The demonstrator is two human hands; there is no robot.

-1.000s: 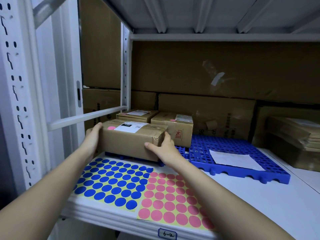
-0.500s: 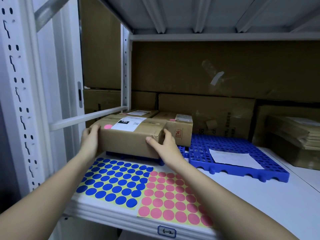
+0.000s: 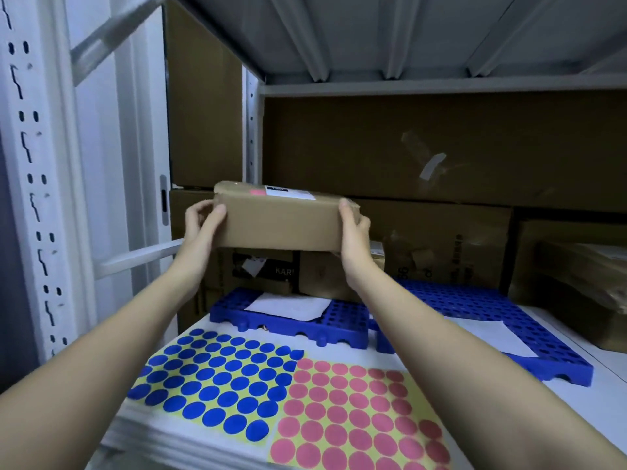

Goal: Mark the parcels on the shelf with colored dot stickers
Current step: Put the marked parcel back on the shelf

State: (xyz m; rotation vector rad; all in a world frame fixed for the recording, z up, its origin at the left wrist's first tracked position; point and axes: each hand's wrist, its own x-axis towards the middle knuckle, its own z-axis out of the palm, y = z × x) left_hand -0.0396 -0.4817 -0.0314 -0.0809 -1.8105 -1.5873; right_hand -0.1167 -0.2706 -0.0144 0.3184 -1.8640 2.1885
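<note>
Parcel (image 3: 278,220) lifted off blue pallet (image 3: 342,325) since earlier frame. Your left hand (image 3: 200,227) and right hand (image 3: 354,232) grip its ends, above pallet. Pink dot already on top; remaining parcels' marking unclear.
</note>
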